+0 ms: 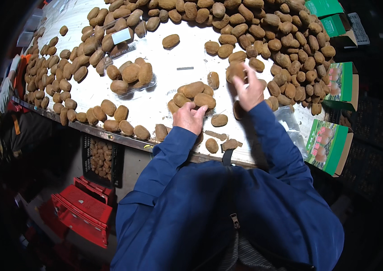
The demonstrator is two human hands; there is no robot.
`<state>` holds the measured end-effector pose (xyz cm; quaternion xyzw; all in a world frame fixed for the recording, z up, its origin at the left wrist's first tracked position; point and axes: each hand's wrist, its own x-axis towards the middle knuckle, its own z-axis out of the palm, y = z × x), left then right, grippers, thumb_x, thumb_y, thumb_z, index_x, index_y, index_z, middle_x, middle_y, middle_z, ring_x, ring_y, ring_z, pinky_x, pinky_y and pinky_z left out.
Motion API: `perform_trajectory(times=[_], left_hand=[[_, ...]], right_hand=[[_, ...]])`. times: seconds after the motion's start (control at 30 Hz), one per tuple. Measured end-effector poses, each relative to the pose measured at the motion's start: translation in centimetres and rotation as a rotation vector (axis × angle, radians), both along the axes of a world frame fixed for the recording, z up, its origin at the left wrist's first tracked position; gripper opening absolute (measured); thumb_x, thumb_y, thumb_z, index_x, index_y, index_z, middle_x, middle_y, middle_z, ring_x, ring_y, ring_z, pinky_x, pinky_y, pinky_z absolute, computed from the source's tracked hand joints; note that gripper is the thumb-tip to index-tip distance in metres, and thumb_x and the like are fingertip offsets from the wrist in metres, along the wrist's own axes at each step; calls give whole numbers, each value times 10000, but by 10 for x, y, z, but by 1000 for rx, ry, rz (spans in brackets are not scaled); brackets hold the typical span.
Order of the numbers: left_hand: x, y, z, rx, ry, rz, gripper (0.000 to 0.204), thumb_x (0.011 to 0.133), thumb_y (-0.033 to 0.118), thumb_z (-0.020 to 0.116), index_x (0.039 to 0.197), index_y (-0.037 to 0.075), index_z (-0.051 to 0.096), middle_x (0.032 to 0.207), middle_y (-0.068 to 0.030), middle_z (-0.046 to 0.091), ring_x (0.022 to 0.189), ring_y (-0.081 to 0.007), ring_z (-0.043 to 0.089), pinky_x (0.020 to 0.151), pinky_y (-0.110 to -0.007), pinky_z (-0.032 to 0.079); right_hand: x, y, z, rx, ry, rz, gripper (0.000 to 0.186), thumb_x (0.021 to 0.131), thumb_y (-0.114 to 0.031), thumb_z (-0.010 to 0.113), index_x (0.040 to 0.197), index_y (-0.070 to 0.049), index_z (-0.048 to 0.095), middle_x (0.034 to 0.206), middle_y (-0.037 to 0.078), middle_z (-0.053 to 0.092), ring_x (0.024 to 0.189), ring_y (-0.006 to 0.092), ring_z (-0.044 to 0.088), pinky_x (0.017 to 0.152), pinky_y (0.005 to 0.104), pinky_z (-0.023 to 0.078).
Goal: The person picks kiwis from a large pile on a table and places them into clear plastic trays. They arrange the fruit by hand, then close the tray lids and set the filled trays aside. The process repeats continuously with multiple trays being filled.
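Brown fuzzy kiwifruits lie scattered and heaped over a white table (pixel 173 86). My right hand (pixel 248 89) is raised above the table and grips one kiwifruit (pixel 235 70) by its fingertips. My left hand (pixel 189 116) rests at the near edge of a clear plastic tray (pixel 194 94) that holds several kiwifruits, its fingers touching the nearest fruit. Both arms wear blue sleeves. A second clear tray (pixel 132 77) with several kiwifruits stands to the left.
A big heap of kiwifruits (pixel 286 40) fills the back right. Green cartons (pixel 329 145) stand along the right edge. Below the table's metal edge (pixel 110 134) are a black crate (pixel 102 159) with fruit and red crates (pixel 83 207). Another person (pixel 11 90) is at far left.
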<state>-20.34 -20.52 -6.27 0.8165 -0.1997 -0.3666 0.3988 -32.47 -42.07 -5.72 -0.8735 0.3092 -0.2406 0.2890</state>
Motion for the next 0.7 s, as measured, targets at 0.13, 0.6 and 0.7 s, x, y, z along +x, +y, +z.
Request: perform_trajectory(times=[0.13,0.6,0.7], left_hand=[[-2,-11,-3,-68,265,129,356,978,224,787,1087,-93,670,782,-105,736,493,-142,651,434,-283,481],[9,12,56,-503,655,119,551,940,-9,765,1415,-33,486,1278,-177,675,707,-98,700,538,-206,543],[13,18,65,-550,683,118,585,937,7,778,1442,-35,486,1255,-185,687,652,-97,680,508,-204,528]], right_hand=[[-10,59,1,201,10,199,530,968,-74,722,1470,-35,552,1337,215,672,1178,319,705,988,371,561],[-24,86,38,1242,-319,87,530,1071,-126,592,1530,64,408,1136,161,701,793,136,701,559,220,567],[-24,87,50,1274,-290,117,528,1081,-162,563,1531,69,411,1136,181,696,783,167,708,560,243,575]])
